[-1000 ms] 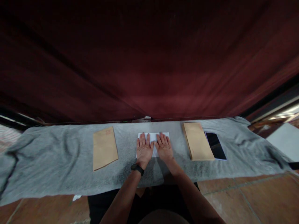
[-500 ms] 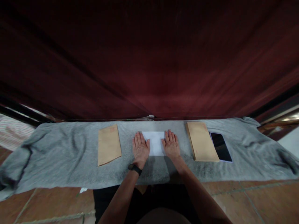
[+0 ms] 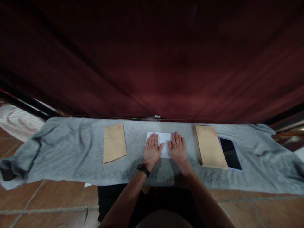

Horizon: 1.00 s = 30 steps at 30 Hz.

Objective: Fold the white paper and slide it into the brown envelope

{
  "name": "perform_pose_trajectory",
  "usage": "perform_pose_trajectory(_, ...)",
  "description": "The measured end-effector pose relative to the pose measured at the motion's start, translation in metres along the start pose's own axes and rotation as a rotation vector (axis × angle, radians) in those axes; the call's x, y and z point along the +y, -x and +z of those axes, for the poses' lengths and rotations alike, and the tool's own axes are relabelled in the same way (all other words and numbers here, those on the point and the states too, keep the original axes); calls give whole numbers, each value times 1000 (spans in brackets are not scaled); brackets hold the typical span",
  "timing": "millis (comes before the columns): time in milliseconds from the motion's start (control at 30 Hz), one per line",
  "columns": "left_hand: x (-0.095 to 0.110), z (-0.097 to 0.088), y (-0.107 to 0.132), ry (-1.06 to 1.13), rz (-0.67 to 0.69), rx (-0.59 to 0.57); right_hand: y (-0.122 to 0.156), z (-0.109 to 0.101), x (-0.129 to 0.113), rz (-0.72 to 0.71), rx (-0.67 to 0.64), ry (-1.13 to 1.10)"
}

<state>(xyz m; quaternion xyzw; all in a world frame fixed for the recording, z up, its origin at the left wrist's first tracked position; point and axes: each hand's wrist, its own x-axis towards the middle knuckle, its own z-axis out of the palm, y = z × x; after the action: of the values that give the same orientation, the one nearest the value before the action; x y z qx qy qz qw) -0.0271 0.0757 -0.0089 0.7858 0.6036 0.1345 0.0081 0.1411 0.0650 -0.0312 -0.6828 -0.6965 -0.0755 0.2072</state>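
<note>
A folded white sheet of paper (image 3: 162, 139) lies on a grey cloth (image 3: 71, 152) spread over the floor. My left hand (image 3: 152, 151) rests flat on the paper's left part, fingers stretched out, with a black watch on its wrist. Beside it, my right hand (image 3: 177, 148) presses flat on the paper's right part, fingers also extended. The two thumbs nearly meet over the paper's middle. Neither hand holds anything.
A single brown envelope (image 3: 114, 142) lies left of the paper. A stack of brown envelopes (image 3: 209, 146) lies to the right, with a dark phone (image 3: 230, 153) beside it. A dark red curtain (image 3: 152, 63) hangs behind the cloth. Tiled floor (image 3: 47, 205) runs along the near edge.
Half a second ago my hands were apart at the paper's two ends; now they have slid back inward over it. The view has also shifted a little.
</note>
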Motion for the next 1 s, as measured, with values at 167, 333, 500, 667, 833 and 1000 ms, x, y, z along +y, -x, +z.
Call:
perform_pose_trajectory(167,-17,-8,5,-10,-79,23,1,-1,0,-1,17,-5)
perform_pose_trajectory(333,-20,-9,8,-13,-90,18,-1,-4,-2,32,-20,3)
perform_pose_trajectory(500,-18,-10,7,-26,-82,20,-3,-7,-27,63,-51,-20)
perform_pose_trajectory(667,-20,-10,7,-31,-69,-8,2,-5,-56,-98,-125,-117)
perform_pose_trajectory(833,-20,-9,7,-28,-70,9,4,-6,-42,-83,-141,-91)
perform_pose_trajectory(1000,-19,-8,7,-14,-83,17,5,-9,-16,-29,-92,-27)
